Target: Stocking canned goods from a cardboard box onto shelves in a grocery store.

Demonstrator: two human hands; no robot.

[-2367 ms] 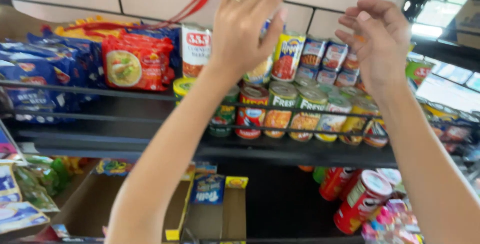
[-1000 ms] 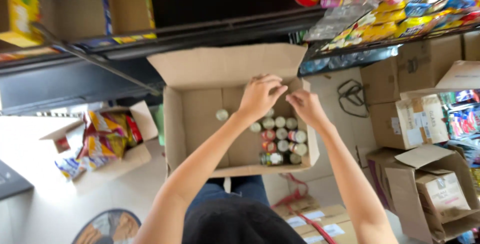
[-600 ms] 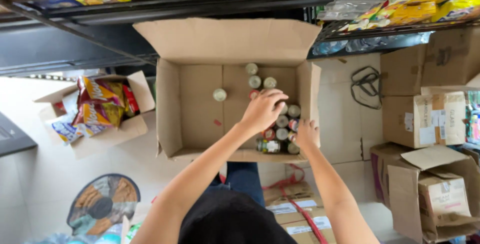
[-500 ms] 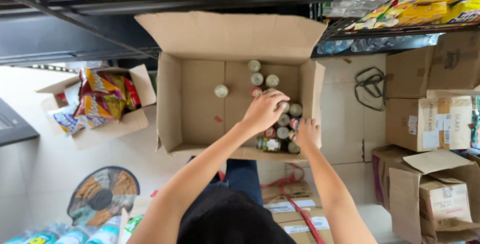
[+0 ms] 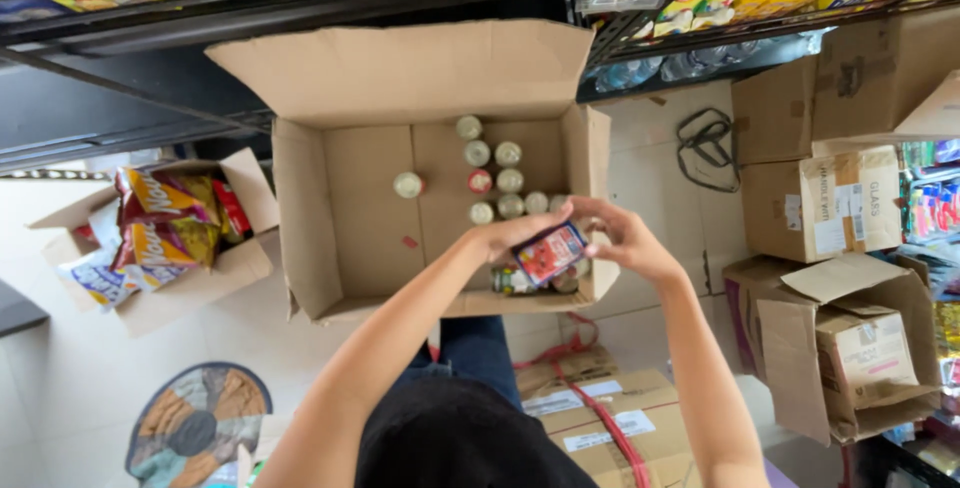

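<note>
- Red can [image 5: 549,251] sits between the fingers of both hands, tilted, just above the near edge of the big cardboard box [image 5: 340,208].
- Left hand [image 5: 510,238] wraps its fingers around the left end of the can, gripping it.
- Right hand [image 5: 625,240] curls its fingers around the right end, gripping it too.
- Both arms reach forward over the box, bent in toward each other.
- More cans [image 5: 495,183] stand in the box, just past the fingertips.
- Smaller box of snack bags [image 5: 165,233] sits well away to the left of the fingers.
</note>
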